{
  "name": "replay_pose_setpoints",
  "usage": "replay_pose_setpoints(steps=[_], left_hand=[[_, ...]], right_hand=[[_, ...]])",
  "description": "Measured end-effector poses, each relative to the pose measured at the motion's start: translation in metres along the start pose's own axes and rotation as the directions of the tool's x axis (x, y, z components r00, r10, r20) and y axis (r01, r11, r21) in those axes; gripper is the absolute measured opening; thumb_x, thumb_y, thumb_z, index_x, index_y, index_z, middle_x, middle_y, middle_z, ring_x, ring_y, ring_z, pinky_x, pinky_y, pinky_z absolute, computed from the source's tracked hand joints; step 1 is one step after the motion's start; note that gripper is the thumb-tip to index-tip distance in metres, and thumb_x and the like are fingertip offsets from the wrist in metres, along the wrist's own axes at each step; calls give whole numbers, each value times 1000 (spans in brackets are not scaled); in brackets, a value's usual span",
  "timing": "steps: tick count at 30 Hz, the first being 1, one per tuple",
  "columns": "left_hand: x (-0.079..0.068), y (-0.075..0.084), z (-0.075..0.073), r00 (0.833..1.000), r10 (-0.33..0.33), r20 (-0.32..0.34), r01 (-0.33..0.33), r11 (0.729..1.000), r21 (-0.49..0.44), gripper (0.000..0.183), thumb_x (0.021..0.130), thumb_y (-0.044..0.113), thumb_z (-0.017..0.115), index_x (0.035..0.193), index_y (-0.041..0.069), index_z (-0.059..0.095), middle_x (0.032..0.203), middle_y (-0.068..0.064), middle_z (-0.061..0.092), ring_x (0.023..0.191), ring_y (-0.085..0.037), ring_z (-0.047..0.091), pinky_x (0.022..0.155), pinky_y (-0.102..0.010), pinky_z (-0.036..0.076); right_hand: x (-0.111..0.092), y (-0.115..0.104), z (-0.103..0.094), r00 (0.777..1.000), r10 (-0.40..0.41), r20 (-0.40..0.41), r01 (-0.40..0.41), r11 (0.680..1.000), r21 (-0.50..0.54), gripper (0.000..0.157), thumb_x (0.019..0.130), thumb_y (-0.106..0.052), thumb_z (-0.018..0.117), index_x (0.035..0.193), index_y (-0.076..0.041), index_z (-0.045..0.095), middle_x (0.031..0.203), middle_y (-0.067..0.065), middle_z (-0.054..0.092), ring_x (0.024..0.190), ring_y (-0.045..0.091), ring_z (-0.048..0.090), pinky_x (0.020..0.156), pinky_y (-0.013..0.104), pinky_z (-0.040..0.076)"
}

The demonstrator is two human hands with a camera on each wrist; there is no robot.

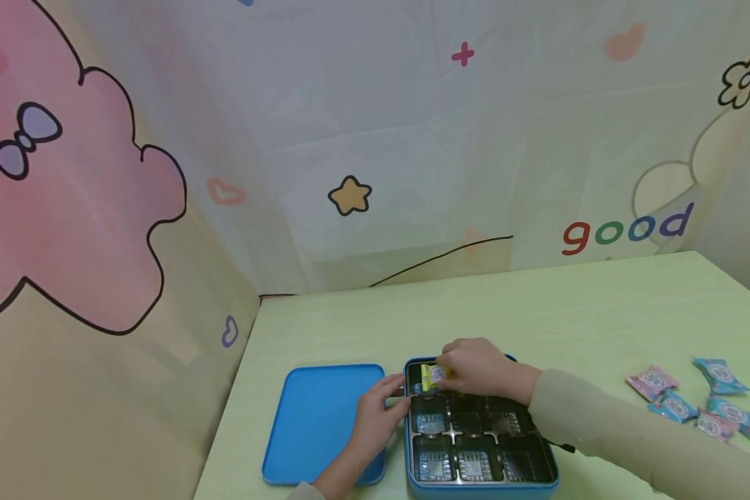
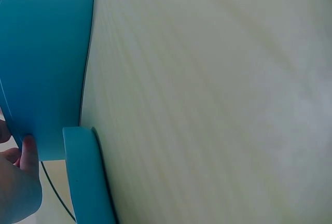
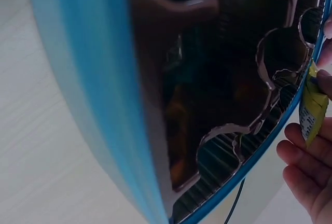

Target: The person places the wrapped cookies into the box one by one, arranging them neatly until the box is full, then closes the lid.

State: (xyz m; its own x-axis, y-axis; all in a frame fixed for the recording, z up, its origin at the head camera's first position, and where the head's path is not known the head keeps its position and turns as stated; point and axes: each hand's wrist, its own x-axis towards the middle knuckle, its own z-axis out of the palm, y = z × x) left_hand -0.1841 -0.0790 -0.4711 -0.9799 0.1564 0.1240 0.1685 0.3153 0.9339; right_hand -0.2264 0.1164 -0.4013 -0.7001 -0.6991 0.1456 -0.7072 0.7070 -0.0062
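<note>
A blue box (image 1: 482,490) stands on the table, holding a dark tray (image 1: 471,438) divided into several compartments. My right hand (image 1: 484,368) reaches over its back row and pinches a small yellow-wrapped candy (image 1: 433,376) at the back left compartment. In the right wrist view the yellow candy (image 3: 314,105) is close to the box's rim, among fingers. My left hand (image 1: 375,415) rests against the box's left side with fingers extended. The left wrist view shows part of a hand (image 2: 23,180) touching a blue wall. Part of the back row is hidden behind my right hand.
A flat blue lid (image 1: 321,417) lies left of the box. Over on the right, several pink and blue wrapped candies (image 1: 721,376) lie loosely grouped on the pale green table (image 1: 325,323). A printed cloth (image 1: 381,132) hangs behind the table.
</note>
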Motion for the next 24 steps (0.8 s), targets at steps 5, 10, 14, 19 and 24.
replay_pose_setpoints(steps=[5, 10, 14, 19, 24], left_hand=[[-1, 3, 0, 1000, -8, 0, 8, 1000, -7, 37, 82, 8, 59, 118, 0, 56, 124, -13, 52, 102, -26, 57, 79, -28, 53], [-5, 16, -2, 1000, -8, 2, 8, 1000, -11, 36, 82, 2, 57, 117, -6, 55, 123, -18, 51, 101, -31, 56, 79, -34, 53], [-5, 15, -2, 1000, -8, 2, 8, 1000, -1, 36, 82, 3, 57, 117, -5, 55, 123, -17, 51, 101, -31, 56, 79, -33, 53], [-1, 1, -1, 1000, 29, -1, -29, 999, 31, 37, 83, 10, 59, 118, -1, 56, 123, -13, 53, 100, -27, 57, 77, -27, 53], [0, -3, 0, 999, 36, 2, -36, 998, 44, 37, 83, 11, 59, 118, 0, 56, 123, -12, 53, 100, -26, 58, 76, -25, 53]], right_hand=[[5, -2, 5, 1000, 3, 21, -4, 1000, 15, 24, 76, -37, 65, 76, -13, 67, 65, -7, 54, 55, 4, 43, 47, 20, 40], [9, -4, 7, 1000, 5, 29, -5, 1000, -2, 25, 77, -37, 64, 76, -12, 67, 65, -6, 54, 56, 5, 43, 48, 20, 41], [11, -6, 8, 999, 8, 32, -7, 1000, -14, 25, 77, -37, 63, 76, -12, 67, 65, -6, 54, 57, 6, 44, 48, 20, 41], [12, -7, 8, 999, -6, 31, 7, 999, -44, 26, 76, -39, 64, 74, -13, 66, 64, -5, 54, 57, 8, 46, 46, 23, 40], [11, -6, 7, 999, -2, 50, 5, 998, -60, 30, 75, -42, 65, 79, -12, 68, 67, -4, 56, 59, 10, 50, 48, 24, 44]])
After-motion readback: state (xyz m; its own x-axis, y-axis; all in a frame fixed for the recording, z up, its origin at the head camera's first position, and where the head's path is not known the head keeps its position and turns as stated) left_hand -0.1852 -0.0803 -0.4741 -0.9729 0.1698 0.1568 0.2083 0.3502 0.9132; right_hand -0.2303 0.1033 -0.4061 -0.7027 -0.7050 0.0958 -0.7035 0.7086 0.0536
